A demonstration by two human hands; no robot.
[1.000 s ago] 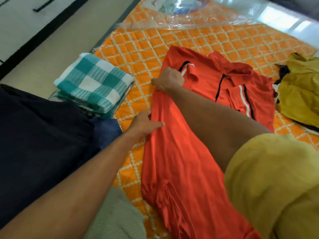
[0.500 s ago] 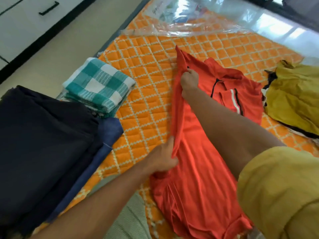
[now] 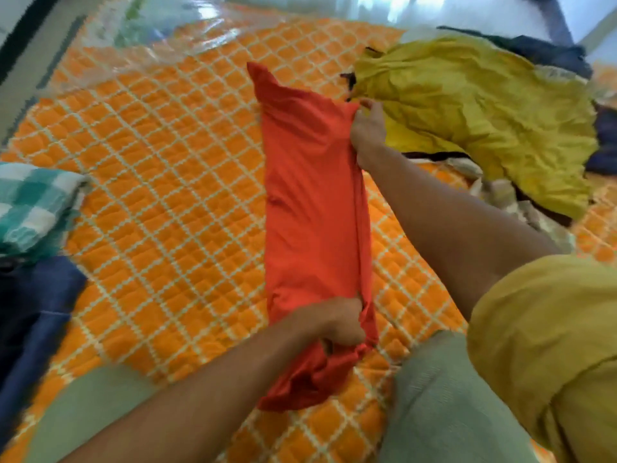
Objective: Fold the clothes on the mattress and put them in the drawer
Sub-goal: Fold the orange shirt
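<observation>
No words, labels, brand marks or numbers can be read anywhere in this view. The clear plastic bag (image 3: 160,31) lying beyond the hands shows only blurred patches of colour, too smeared to make out as print. The cloth near both hands carries no lettering that shows.

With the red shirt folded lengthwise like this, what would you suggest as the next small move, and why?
Probably lay the red shirt flat and let go. The left hand grips its near end and the right hand pinches its far right edge, so the long strip is folded over but bunched near the body, not smoothed on the orange mattress.
</observation>
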